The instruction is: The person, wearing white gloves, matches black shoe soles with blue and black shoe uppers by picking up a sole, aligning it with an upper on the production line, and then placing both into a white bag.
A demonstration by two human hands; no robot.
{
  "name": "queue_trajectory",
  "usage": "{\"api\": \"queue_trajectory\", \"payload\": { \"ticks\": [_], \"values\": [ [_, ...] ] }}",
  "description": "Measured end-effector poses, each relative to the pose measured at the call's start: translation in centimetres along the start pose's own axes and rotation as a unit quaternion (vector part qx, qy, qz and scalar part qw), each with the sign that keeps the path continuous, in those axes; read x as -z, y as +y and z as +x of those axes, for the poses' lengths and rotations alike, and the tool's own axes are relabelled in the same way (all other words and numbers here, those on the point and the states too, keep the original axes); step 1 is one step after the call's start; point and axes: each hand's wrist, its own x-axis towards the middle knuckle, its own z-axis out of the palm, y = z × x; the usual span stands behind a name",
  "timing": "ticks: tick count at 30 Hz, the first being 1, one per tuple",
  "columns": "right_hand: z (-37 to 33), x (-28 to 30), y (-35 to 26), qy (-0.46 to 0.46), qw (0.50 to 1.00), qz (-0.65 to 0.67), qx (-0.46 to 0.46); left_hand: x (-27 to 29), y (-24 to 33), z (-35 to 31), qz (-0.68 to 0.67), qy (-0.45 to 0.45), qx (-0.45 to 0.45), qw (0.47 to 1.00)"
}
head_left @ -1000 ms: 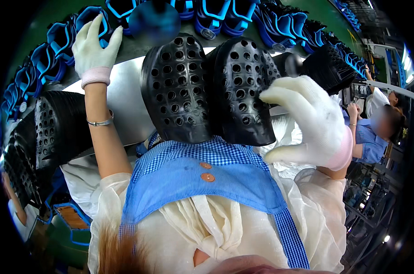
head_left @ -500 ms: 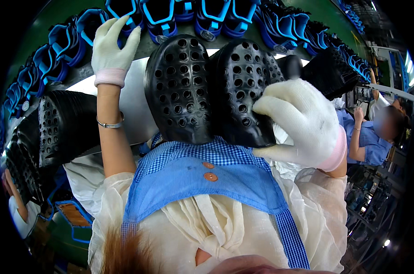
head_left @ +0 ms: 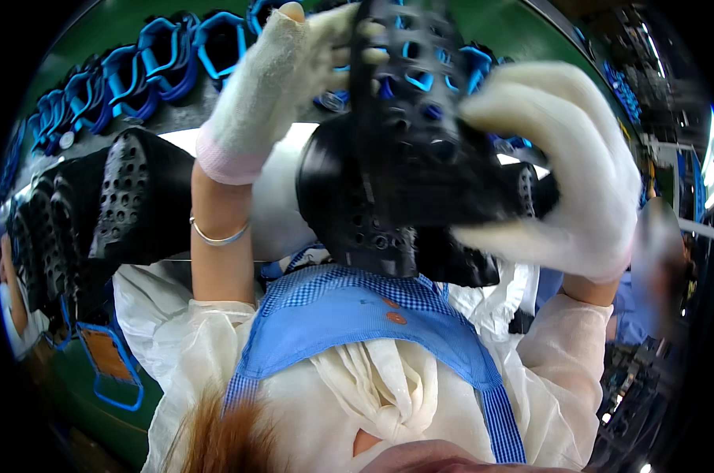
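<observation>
Since a second ago I have lifted one black perforated sole (head_left: 408, 126) close to my face, my left hand (head_left: 282, 75) fingers curled on its top edge, my right hand (head_left: 566, 169) fingers clamped around its side, above the other soles (head_left: 128, 197).

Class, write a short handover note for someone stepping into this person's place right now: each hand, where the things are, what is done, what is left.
Left hand: gloved, raised, fingers on the top of the black perforated shoe piece.
Right hand: gloved, gripping the same piece from the right.
A second black perforated piece sits below it, above the blue apron.
More black pieces lie at left; blue holders line the green belt.
Done: one piece lifted.
Left: cannot tell from this view.
</observation>
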Motion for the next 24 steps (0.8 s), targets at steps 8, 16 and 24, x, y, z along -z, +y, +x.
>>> {"api": "queue_trajectory", "payload": {
  "ticks": [8, 16, 24],
  "values": [
    [5.6, -7.0, 3.6, -0.025, 0.997, 0.068, -0.006, 0.3, -1.6, -1.3, -0.185, 0.115, -0.033, 0.975],
    [8.3, -12.3, 6.8, -0.107, 0.985, 0.029, -0.132, 3.5, -4.9, -0.5, -0.145, 0.317, -0.071, 0.935],
    [10.6, -14.1, 8.8, -0.179, 0.972, -0.081, -0.126, 6.9, -4.8, 0.2, -0.072, 0.291, 0.003, 0.954]
  ]
}}
